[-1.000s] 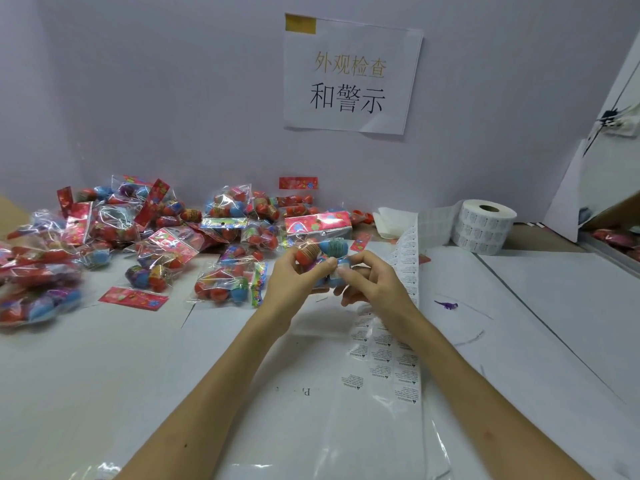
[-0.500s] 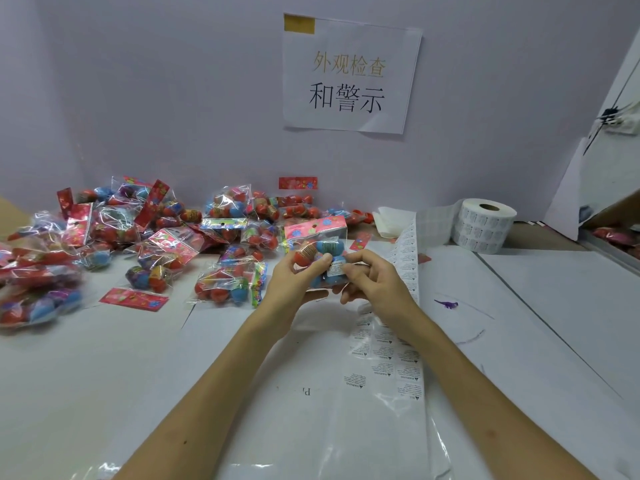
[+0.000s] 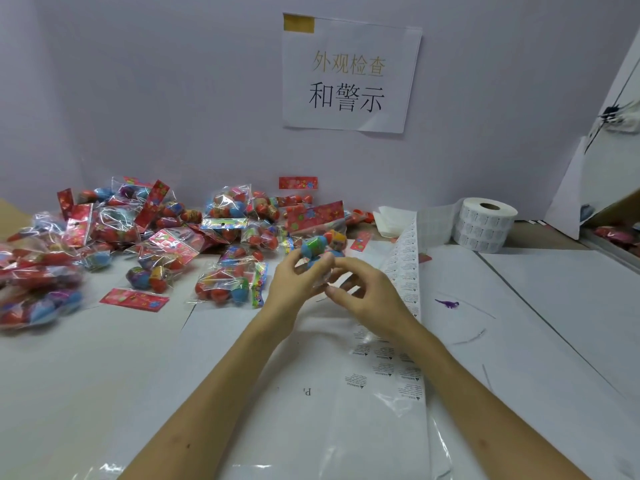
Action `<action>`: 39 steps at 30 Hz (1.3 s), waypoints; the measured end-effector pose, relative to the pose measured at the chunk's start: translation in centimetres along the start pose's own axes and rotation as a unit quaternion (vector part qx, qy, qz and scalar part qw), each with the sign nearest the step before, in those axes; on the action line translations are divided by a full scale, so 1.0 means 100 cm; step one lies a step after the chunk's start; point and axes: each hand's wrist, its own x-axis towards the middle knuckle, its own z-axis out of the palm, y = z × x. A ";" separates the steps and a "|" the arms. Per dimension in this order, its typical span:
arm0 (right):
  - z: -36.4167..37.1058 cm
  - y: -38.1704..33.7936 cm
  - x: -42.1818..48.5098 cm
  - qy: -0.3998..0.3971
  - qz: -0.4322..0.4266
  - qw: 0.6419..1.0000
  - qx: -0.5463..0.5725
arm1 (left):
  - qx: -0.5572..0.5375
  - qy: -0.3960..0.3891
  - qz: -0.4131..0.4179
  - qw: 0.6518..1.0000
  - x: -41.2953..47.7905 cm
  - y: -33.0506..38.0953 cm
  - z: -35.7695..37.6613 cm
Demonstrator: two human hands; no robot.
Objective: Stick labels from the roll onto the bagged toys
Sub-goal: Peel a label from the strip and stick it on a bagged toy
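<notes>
The bagged toy (image 3: 320, 244) is riding higher and tipping away compared with half a second ago, and the right hand (image 3: 363, 292) is easing back off it, fingers fanning out. The left hand (image 3: 298, 282) is doing the holding: thumb and fingers are curling up around the near side of the bag, clamping it just above the table (image 3: 104, 375), with the blue and orange toys bulging over the fingertips. The right hand is sitting just right of that grip, fingers loose and spread, thumb tip meeting the clear film at the bag's near edge. Whether it is pinching the film or only touching it, I cannot tell. No label is showing on the bag from this angle, so I am reading this as the tail end of pressing one on, or a check of it. Next, by my reckoning, the bag is going aside and a fresh label is needing peeling, which is calling for care at a corner. The label strip (image 3: 405, 282) is standing on edge just right of the right hand, running far right to the roll (image 3: 488, 220). The pile of bagged toys (image 3: 138, 237) is waiting far left.
</notes>
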 end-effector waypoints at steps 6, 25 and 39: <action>-0.016 0.002 0.006 0.153 0.015 0.988 0.019 | -0.062 -0.019 -0.062 0.996 0.007 0.003 -0.010; -0.027 0.002 0.009 0.096 0.100 0.984 0.109 | 0.012 -0.140 -0.106 0.984 -0.002 0.001 -0.002; -0.024 0.004 0.009 0.026 0.154 0.980 0.122 | 0.240 0.044 0.148 0.958 -0.001 -0.010 0.000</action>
